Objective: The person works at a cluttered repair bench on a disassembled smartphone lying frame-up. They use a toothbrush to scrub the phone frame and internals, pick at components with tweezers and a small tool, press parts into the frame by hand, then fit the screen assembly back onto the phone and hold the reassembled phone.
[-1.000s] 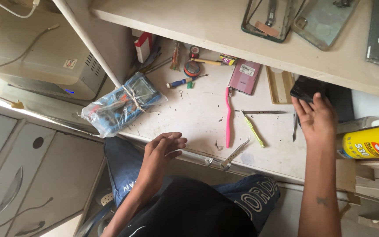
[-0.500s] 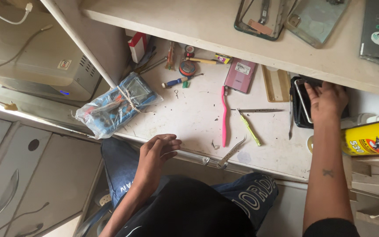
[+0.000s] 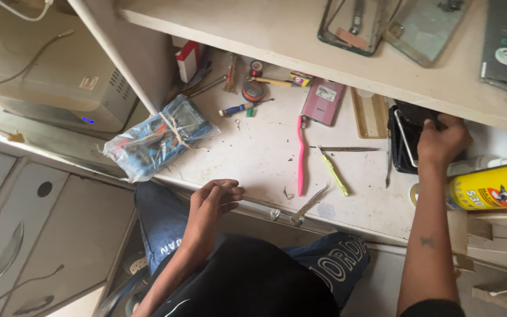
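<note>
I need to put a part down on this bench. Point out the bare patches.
The widest bare stretch lies between the plastic-wrapped bundle and the pink toothbrush, above the left hand. A smaller patch lies between the yellow-handled tool and the spray can. The back edge and the right hand corner are crowded.

A pink toothbrush (image 3: 300,155) lies mid-tabletop (image 3: 253,152). Left of it sits a bagged blue meter (image 3: 158,136) (tied with string); right of it, tweezers (image 3: 342,149) and a yellow tool (image 3: 334,172). Above it lie a pink phone (image 3: 323,101) and a small screwdriver (image 3: 239,108). Far right lies a yellow spray can (image 3: 491,186).
</note>
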`<action>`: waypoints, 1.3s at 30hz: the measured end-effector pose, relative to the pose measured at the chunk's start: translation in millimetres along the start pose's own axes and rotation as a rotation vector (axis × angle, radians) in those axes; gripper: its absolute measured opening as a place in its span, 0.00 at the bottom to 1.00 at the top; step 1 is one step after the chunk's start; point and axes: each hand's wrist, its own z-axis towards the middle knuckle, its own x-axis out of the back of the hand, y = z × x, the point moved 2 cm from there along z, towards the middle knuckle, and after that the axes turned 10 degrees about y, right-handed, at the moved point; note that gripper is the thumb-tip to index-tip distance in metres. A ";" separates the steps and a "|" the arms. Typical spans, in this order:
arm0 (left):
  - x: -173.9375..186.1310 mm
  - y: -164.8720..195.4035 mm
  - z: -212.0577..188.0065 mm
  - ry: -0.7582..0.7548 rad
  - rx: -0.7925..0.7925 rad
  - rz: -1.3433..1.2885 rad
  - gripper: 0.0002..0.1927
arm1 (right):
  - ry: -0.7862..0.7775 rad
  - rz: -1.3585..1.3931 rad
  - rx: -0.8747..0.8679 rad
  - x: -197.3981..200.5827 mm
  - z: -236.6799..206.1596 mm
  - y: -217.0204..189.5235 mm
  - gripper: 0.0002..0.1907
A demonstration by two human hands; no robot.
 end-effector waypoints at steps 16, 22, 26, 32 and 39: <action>-5.6 -4.2 -2.0 0.073 -0.339 0.313 0.16 | -0.363 0.259 0.173 59.6 -175.2 -109.3 0.07; -2.1 6.0 -8.6 0.124 -0.568 0.641 0.11 | -0.482 0.285 0.336 53.2 -220.1 -135.6 0.14; 3.6 10.2 -14.2 0.086 -0.907 0.768 0.11 | -0.466 0.280 0.452 45.5 -228.2 -146.6 0.16; 2.6 4.7 -11.2 0.069 -0.933 0.771 0.10 | -0.418 0.216 0.453 0.9 -195.9 -142.1 0.13; 4.4 5.5 -9.8 0.057 -0.875 0.721 0.10 | -0.398 0.081 0.382 -32.7 -175.0 -126.4 0.10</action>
